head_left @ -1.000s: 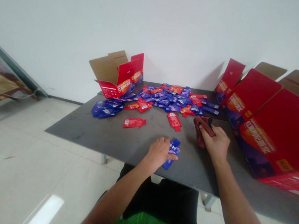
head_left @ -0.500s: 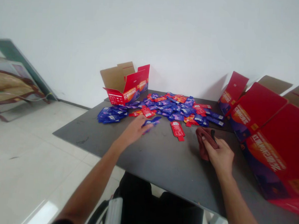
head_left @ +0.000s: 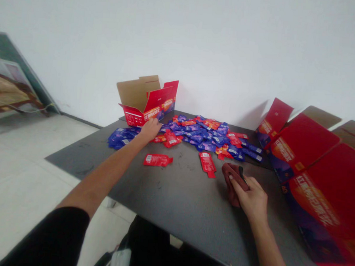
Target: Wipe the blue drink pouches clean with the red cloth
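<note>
My left hand point(head_left: 151, 128) reaches over the far left of the table, in front of the open red carton point(head_left: 159, 106). Its fingers are curled, and what they hold, if anything, is hidden. Beside it lie a stack of blue pouches point(head_left: 119, 138) and a mixed heap of blue and red pouches point(head_left: 195, 132). My right hand point(head_left: 253, 196) grips a folded brown cloth point(head_left: 230, 183); a small black piece point(head_left: 241, 173) sticks up by its fingers. Two red pouches lie apart on the table: one red pouch point(head_left: 156, 160) sideways, another red pouch point(head_left: 207, 163) nearer the cloth.
Large red cartons point(head_left: 320, 188) with raised flaps stand along the right side of the grey table point(head_left: 173, 204). A white wall rises behind. On the floor at the left is a wooden-framed seat point(head_left: 11, 92).
My left hand has moved left and away to the carton's front, and the blue pouch it held no longer shows there. A red pouch now lies where it was. My right hand keeps the cloth.
</note>
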The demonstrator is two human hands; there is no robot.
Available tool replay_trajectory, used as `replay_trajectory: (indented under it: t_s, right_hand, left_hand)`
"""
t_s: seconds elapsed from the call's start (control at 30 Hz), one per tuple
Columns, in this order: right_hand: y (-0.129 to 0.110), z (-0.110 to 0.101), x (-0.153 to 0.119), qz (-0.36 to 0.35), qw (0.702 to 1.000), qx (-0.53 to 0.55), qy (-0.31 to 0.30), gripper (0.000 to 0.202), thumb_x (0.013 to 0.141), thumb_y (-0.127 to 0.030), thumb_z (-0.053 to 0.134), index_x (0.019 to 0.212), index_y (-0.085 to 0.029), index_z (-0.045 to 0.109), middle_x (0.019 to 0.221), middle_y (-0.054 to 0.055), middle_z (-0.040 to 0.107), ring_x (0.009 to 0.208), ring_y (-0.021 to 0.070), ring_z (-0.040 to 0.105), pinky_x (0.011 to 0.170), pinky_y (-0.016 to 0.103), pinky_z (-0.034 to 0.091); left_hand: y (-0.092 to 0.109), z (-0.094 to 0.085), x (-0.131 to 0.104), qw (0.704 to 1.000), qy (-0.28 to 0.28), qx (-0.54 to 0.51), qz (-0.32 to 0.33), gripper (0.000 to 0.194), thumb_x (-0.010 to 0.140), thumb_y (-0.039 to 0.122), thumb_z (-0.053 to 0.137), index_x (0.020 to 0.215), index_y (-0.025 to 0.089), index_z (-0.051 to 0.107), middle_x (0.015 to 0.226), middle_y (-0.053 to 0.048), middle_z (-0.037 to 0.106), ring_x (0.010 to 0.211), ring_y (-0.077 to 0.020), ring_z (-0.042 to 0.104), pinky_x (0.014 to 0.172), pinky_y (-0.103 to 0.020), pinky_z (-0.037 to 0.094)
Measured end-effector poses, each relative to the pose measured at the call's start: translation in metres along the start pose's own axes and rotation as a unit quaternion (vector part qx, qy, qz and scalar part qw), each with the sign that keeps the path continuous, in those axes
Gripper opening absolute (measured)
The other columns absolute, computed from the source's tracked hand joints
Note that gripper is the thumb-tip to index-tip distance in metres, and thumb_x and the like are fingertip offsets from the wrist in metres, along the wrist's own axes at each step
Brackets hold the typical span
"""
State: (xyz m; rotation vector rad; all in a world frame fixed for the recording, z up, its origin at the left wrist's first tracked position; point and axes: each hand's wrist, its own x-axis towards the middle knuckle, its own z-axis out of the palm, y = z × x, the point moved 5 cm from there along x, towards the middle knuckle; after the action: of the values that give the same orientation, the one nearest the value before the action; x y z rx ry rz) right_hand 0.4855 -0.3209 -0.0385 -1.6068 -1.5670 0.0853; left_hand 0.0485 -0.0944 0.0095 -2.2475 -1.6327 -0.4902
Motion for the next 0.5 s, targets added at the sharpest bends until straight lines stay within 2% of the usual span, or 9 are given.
replay_trajectory:
  t_s: [0.1,0.17,0.3,0.5]
  right_hand:
    - [0.0,0.002,0.0,-0.005,1.0,0.0,-0.015,0.045,0.091,-0.061,0.063,0.108,-0.021,0.077,0.087,0.004,0.068,0.084,0.0221,0.067,0.071,0.03,0.047]
    - [-0.002,0.003,-0.001,-0.014,1.0,0.006,-0.024,0.044,0.091,-0.06,0.063,0.108,-0.022,0.077,0.091,0.004,0.069,0.087,0.0219,0.067,0.073,0.029,0.048]
    - [-0.008,0.004,-0.002,-0.029,0.999,0.018,-0.041,0.04,0.092,-0.058,0.065,0.107,-0.023,0.077,0.09,0.003,0.067,0.085,0.0204,0.066,0.072,0.028,0.047]
    - [-0.012,0.008,-0.003,-0.045,0.996,0.023,-0.072,0.038,0.094,-0.057,0.065,0.109,-0.024,0.077,0.084,0.002,0.063,0.077,0.0177,0.064,0.066,0.027,0.046]
  left_hand:
    - [0.0,0.014,0.015,0.999,-0.012,0.037,-0.031,0.024,0.1,0.015,0.049,0.108,0.012,0.072,0.12,-0.019,0.06,0.124,-0.0323,0.052,0.101,-0.044,0.045]
    - [-0.001,0.019,0.025,0.997,-0.019,0.06,-0.046,0.021,0.101,0.022,0.055,0.113,0.012,0.069,0.128,-0.017,0.06,0.126,-0.0317,0.053,0.103,-0.048,0.046]
    - [-0.002,0.03,0.041,0.993,-0.043,0.093,-0.062,0.037,0.098,0.036,0.066,0.129,0.016,0.062,0.134,-0.012,0.06,0.12,-0.0275,0.061,0.1,-0.051,0.053]
    - [-0.009,0.049,0.043,0.987,-0.086,0.109,-0.078,0.038,0.099,0.037,0.065,0.131,0.016,0.061,0.131,-0.012,0.062,0.113,-0.0256,0.065,0.095,-0.048,0.057]
